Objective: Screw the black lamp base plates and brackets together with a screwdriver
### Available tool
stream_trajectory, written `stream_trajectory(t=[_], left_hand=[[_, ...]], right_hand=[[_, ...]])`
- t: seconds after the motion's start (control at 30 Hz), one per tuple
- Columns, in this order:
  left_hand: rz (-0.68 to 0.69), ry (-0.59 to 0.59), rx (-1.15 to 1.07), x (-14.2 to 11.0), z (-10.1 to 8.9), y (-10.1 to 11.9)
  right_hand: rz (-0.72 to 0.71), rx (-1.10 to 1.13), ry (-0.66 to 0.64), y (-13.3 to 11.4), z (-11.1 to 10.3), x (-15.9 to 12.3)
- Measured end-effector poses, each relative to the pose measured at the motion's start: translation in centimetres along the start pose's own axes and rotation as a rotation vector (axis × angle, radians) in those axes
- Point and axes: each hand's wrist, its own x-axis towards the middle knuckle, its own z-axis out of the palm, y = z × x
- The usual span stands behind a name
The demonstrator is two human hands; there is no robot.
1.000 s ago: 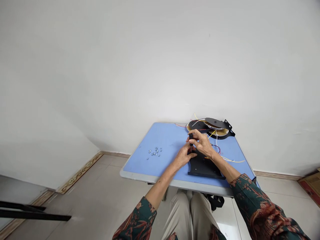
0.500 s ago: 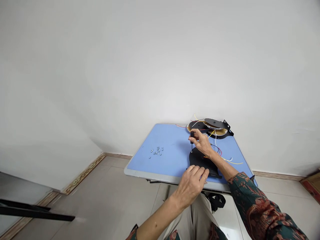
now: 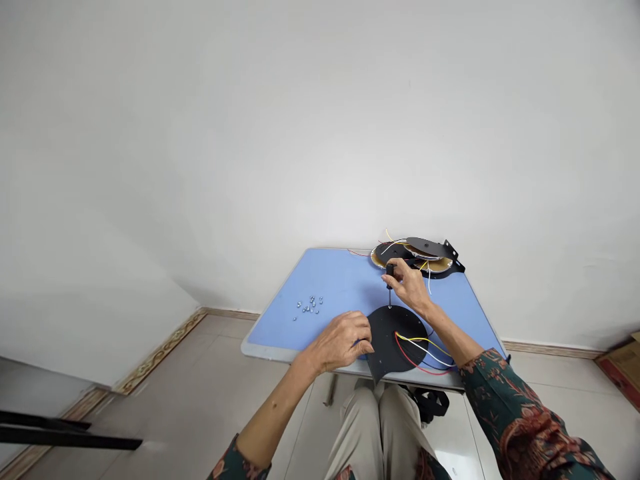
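My right hand (image 3: pixel 407 285) is closed around the black handle of a screwdriver (image 3: pixel 390 277) held upright. Its tip meets a small screw (image 3: pixel 390 307) at the far edge of a round black plate (image 3: pixel 383 337). The plate lies on the blue table with its narrower end at the front left. Red, yellow, white and black wires (image 3: pixel 423 343) come out of its middle and trail right. At the plate's left edge, my left hand (image 3: pixel 345 340) is closed with fingers curled on the edge; its grip is partly hidden.
Several small silver screws (image 3: pixel 309 307) lie scattered on the left of the blue table (image 3: pixel 340 280). Stacked black plate assemblies with loose wires (image 3: pixel 423 250) rest at the back right, by the wall. A cardboard box (image 3: pixel 623 370) stands on the floor far right.
The black plate has turned so its narrow end points front left instead of right, with its wires now visible. My left hand has shifted left; the screwdriver stays upright at a screw.
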Motion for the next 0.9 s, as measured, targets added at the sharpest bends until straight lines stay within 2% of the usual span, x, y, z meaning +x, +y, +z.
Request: stream_trajectory(t=[0.1,0.2,0.33,0.43,0.57,0.7,0.8,0.9], left_hand=[[-0.252,0.079,-0.154,2.1,1.0,0.4],[-0.481,0.132,-0.157,4.5,2.2,-0.1],[-0.589,-0.019,-0.057,6.9,3.0,-1.3],[-0.586,-0.121,-0.067,7.5,3.0,-1.8],[-0.528,-0.123,-0.055,7.4,2.7,-2.1],[-0.444,-0.146,-0.083,7.5,2.3,-2.6],[-0.403,-0.123,-0.072,7.7,2.1,-2.6],[-0.410,-0.045,-0.069,7.9,2.3,-2.4]], right_hand=[[0.017,0.018,-0.001,-0.3,-0.2,-0.2],[0.031,0.029,-0.029,-0.6,-0.5,-0.1],[0.032,0.056,-0.052,-1.1,-1.0,-0.1],[-0.017,0.113,-0.121,-1.4,-1.3,-0.1],[-0.067,0.318,-0.309,-1.1,-2.0,0.2],[-0.010,0.615,-0.425,0.0,-3.1,0.8],[0.011,0.709,-0.469,0.6,-3.7,1.1],[-0.007,0.709,-0.512,0.5,-4.0,1.0]])
